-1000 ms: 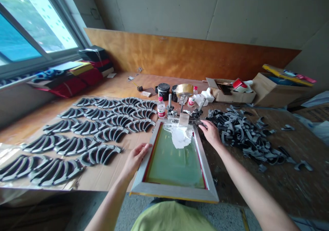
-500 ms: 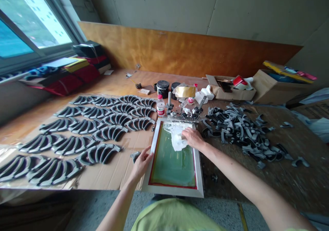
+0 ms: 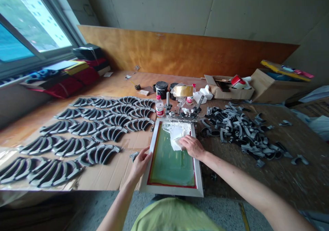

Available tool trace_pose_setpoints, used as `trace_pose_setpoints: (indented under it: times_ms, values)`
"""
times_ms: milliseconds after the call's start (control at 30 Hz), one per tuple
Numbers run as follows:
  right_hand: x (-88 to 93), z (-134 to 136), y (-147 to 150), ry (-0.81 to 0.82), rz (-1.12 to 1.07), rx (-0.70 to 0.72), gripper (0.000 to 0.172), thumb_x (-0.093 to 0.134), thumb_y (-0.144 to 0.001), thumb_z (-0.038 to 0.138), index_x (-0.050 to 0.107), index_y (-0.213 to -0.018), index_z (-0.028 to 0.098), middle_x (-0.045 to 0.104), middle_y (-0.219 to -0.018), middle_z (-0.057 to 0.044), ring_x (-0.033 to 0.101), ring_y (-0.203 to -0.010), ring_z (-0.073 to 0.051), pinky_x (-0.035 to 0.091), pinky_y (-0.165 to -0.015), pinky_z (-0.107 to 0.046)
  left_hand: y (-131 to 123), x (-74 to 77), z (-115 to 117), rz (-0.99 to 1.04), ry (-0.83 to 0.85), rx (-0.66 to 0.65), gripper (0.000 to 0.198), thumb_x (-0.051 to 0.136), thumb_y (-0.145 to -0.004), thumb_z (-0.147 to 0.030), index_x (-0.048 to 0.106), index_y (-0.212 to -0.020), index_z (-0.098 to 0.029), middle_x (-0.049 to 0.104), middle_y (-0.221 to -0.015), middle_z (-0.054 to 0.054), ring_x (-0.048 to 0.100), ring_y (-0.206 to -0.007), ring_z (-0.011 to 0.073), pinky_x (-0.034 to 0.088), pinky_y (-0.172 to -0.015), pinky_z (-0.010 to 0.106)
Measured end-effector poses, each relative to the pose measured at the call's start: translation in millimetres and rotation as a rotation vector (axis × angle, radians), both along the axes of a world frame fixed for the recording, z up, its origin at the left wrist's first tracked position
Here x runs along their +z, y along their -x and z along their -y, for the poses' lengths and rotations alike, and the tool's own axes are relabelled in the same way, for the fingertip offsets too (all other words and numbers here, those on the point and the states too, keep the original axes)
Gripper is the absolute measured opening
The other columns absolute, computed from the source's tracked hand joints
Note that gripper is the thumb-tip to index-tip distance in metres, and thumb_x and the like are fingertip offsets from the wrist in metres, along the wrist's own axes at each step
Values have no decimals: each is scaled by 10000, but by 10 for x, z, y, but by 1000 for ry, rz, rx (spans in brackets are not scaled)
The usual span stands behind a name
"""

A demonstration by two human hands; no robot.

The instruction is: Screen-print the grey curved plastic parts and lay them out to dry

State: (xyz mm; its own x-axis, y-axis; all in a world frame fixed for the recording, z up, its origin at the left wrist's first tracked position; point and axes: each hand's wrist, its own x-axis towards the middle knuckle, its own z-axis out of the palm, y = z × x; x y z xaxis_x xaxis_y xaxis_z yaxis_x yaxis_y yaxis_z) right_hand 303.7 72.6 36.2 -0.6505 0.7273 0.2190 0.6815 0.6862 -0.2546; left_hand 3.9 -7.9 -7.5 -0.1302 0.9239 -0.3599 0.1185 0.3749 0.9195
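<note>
A silk-screen frame (image 3: 199,179) with a green mesh lies in front of me, its far end at a metal hinge clamp (image 3: 181,118). White ink (image 3: 169,127) is spread over the mesh's upper part. My right hand (image 3: 192,147) is closed around a small squeegee (image 3: 181,142), mostly hidden by the fingers, at the right side of the ink. My left hand (image 3: 141,160) grips the frame's left edge, fingers bent along it. One grey curved plastic part (image 3: 133,156) lies just beyond that hand, partly covered by it.
Rows of grey curved parts (image 3: 74,126) lie on cardboard at left. A loose pile of such parts (image 3: 233,130) sits at right. Behind the clamp stand a red-capped bottle (image 3: 159,107), a black tub (image 3: 161,89) and a tape roll (image 3: 183,90). Cardboard boxes (image 3: 266,87) stand back right.
My right hand has moved slightly towards me with the squeegee, across the inked area. My left hand stays at the frame's left edge.
</note>
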Motion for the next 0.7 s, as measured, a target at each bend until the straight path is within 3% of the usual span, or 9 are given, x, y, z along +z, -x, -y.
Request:
trace_pose_setpoints:
  times_ms: [133,300,400,467,533,600,700]
  values:
    - [126,-61,-83,66,-59,7,313,529,-866,55,682,-1082,223,690,-986,-56,609,-930,-197,500,-827,-323,-20,133,5,9,18,13,785,657,-685,-680,589,-1274,-166,652,-682,-17,603,-607,159,447,-539,244]
    - [431,-703,121,97,-102,-224,617,710,-806,171,522,-1371,331,641,-1088,-23,633,-880,-178,510,-795,-297,28,477,-6,78,4,-30,865,682,-691,-661,482,-1406,-218,676,-727,-17,632,-651,177,472,-562,254]
    - [575,-976,90,6,-88,-342,698,725,-794,195,468,-1432,313,613,-1064,-50,621,-834,-186,503,-754,-295,96,779,-87,48,-47,-31,698,637,-718,-691,657,-1220,-206,729,-869,36,667,-780,220,512,-635,285]
    - [614,-1042,-98,-98,-167,-454,635,681,-837,250,465,-1433,279,607,-1107,-78,616,-892,-215,497,-772,-316,111,974,-202,30,-116,-7,636,584,-745,-717,724,-1052,-178,736,-957,68,668,-833,239,527,-676,302]
    - [558,-1016,-361,-136,-263,-612,499,598,-892,294,507,-1378,227,633,-1082,-90,615,-924,-236,488,-787,-338,76,1155,-366,107,-214,26,631,527,-785,-723,709,-1029,-171,729,-1014,86,668,-845,236,538,-697,315]
    - [388,-895,-589,-75,-305,-773,359,539,-915,303,578,-1250,178,670,-976,-90,625,-888,-241,480,-777,-345,-3,1330,-561,201,-334,60,587,518,-815,-691,679,-1045,-176,723,-1015,89,669,-835,219,542,-698,309]
    - [-6,-577,-694,99,-279,-770,250,528,-916,339,616,-1082,174,686,-855,-69,635,-815,-226,474,-745,-329,-129,1563,-841,229,-451,102,505,555,-821,-646,654,-939,-166,714,-869,69,660,-759,177,529,-655,271]
